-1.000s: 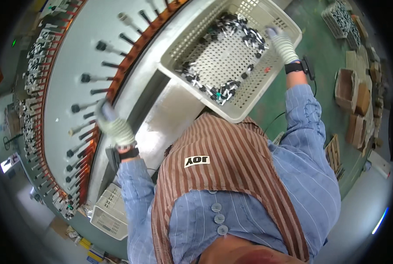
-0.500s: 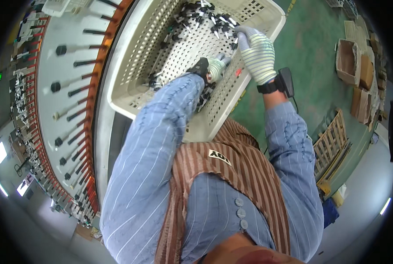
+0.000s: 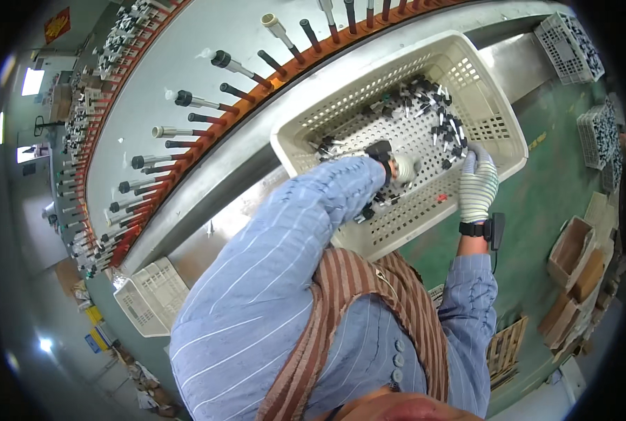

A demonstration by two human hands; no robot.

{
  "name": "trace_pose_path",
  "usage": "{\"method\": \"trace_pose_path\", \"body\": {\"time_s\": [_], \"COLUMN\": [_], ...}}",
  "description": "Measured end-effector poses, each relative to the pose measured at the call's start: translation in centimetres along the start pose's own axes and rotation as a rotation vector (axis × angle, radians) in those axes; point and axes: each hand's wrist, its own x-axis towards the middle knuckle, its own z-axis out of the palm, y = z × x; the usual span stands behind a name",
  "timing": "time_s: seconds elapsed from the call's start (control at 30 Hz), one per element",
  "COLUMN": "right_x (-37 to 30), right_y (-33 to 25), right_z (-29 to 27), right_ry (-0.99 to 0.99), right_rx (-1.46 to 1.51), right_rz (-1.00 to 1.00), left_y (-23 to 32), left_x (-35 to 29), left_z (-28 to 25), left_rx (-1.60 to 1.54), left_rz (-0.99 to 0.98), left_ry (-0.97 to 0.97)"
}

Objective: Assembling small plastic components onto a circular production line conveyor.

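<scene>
Left hand (image 3: 405, 170) has dropped from beside the pegs (image 3: 237, 91) to near the black-and-white parts (image 3: 418, 91) lying in the crate (image 3: 495, 130), so both hands can reach them. Its fingers: can't tell; right hand (image 3: 479, 186) overlaps the near wall, grip unclear too.

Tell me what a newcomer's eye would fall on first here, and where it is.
Most likely the large pale perforated basket in the middle, with small black-and-white parts scattered inside it. The left hand is down in the basket, while the right hand is at its near right edge. Next, an orange track lined with rods curves across the upper left.
</scene>
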Motion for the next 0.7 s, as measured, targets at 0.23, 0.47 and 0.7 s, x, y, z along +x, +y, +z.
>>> {"method": "trace_pose_path", "body": {"time_s": [0.23,0.47,0.7], "right_x": [-1.7,-5.5,-9.6], "right_y": [-11.2,-19.6,-25.0], "right_z": [1.4,8.8,13.2], "right_ry": [-0.575,-0.45,-0.139], "right_rx": [1.025,1.574,1.19], "right_rz": [0.612,0.629,0.284], "left_y": [20.2,13.6,8.6], "left_x": [-33.1,-40.0,-43.5], "left_z": [1.3,1.2,1.6], "left_rx": [0.088,-0.272,-0.294], "left_rz": [0.592,0.598,0.622], "left_ry": [0.114,0.286,0.858]}}
